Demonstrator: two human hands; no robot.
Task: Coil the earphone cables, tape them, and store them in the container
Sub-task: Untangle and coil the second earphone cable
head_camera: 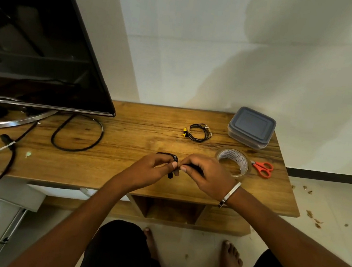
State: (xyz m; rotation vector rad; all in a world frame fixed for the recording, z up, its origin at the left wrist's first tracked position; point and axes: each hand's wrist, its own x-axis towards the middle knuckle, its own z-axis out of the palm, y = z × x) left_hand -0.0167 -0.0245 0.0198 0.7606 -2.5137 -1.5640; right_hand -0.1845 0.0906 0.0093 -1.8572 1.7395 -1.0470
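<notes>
My left hand [152,171] and my right hand [205,177] meet above the wooden table [122,166], both pinched on a black earphone cable [168,155]. A loop of it sticks out behind my left fingers and a black end hangs below them. Farther back lies a coiled black earphone cable with yellow tips [197,132]. A roll of clear tape [233,161] stands just right of my right hand. Red-handled scissors [262,168] lie beside it. The grey-lidded container [251,127] sits shut at the back right corner.
A black TV [38,34] on a metal stand fills the back left, with thick black power cables [77,134] looped on the table beside it. The table's right edge is close to the scissors. Bare feet rest on the floor below.
</notes>
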